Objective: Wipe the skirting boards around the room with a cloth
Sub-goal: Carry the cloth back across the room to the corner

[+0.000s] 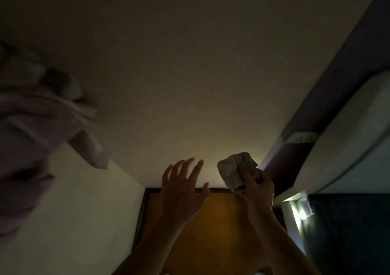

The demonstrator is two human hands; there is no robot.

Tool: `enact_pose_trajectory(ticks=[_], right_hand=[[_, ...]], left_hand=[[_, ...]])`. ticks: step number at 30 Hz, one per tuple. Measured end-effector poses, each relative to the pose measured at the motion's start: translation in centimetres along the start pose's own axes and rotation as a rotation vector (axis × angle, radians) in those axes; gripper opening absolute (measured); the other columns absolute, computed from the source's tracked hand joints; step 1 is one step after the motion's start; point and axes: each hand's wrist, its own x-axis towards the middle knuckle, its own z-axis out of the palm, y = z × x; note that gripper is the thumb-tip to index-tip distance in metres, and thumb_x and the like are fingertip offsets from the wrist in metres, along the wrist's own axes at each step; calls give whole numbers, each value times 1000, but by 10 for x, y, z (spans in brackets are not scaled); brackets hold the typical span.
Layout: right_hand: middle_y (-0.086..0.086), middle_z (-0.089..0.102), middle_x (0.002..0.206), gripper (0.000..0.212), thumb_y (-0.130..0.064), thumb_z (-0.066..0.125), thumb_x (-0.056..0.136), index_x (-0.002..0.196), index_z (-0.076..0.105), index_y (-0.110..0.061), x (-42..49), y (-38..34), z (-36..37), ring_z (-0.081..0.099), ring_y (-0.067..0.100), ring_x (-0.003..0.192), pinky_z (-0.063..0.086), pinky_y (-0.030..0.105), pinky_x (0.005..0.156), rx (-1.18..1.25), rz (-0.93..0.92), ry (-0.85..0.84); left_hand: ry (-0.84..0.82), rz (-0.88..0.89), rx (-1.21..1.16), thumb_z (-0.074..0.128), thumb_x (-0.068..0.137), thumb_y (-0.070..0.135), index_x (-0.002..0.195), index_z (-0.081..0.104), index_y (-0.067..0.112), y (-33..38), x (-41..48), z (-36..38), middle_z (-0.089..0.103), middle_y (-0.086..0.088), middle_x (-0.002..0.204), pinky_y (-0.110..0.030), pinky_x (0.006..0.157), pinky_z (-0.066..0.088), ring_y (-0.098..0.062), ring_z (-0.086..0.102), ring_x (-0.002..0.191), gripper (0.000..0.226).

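The room is dim. My right hand (258, 187) grips a crumpled pale cloth (236, 170), held against the wall just above the dark skirting board (219, 189) that runs along the foot of the wall. My left hand (182, 187) is beside it to the left, fingers spread, holding nothing, over the same strip of skirting. A second run of dark skirting (140, 213) goes down the left wall to the corner. The orange-brown wooden floor (211, 228) lies below my forearms.
Pale hanging garments (38, 123) bulge out from the left wall. On the right are a dark purple wall (329, 97) with a white socket plate (300, 137), a white mattress edge (346, 139) and dark bedding (348, 232).
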Motion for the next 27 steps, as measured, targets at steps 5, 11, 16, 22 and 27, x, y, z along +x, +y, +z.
enact_pose_trajectory(ticks=[5, 11, 16, 22, 27], right_hand=[[-8, 70, 63, 23, -38, 73, 85, 84, 70, -15, -33, -106, -35, 65, 3, 55, 43, 12, 42, 50, -50, 29], [-3, 69, 61, 26, -41, 72, 84, 82, 71, -15, -53, -176, -65, 65, 6, 53, 44, 15, 43, 78, -94, 30], [-4, 69, 64, 20, -37, 74, 85, 75, 70, -20, -50, -206, -88, 67, 12, 61, 54, 31, 51, 84, -107, -23], [0, 63, 56, 31, -38, 72, 86, 71, 67, -12, -35, -218, -113, 59, 10, 52, 43, 25, 47, 34, -158, -50], [-5, 59, 48, 31, -30, 72, 88, 65, 64, -10, -36, -218, -99, 54, 5, 45, 39, 18, 44, 15, -179, -128]], left_hand=[[61, -20, -17, 59, 90, 48, 141, 59, 19, 41, 0, -103, 59, -7, 142, -55, 107, 44, -28, 55, 131, 58], [157, -9, 0, 64, 85, 46, 134, 65, 16, 74, 0, -170, 63, -10, 135, -56, 97, 51, -31, 61, 122, 57], [232, -67, 6, 59, 88, 47, 132, 66, 15, 105, -3, -184, 64, -11, 134, -56, 94, 53, -32, 62, 121, 55], [219, -132, 19, 44, 88, 54, 135, 64, 18, 130, -4, -179, 63, -10, 135, -56, 95, 53, -33, 62, 121, 62], [230, -208, 40, 44, 87, 54, 134, 65, 19, 118, -15, -184, 65, -10, 132, -55, 92, 54, -35, 63, 119, 62]])
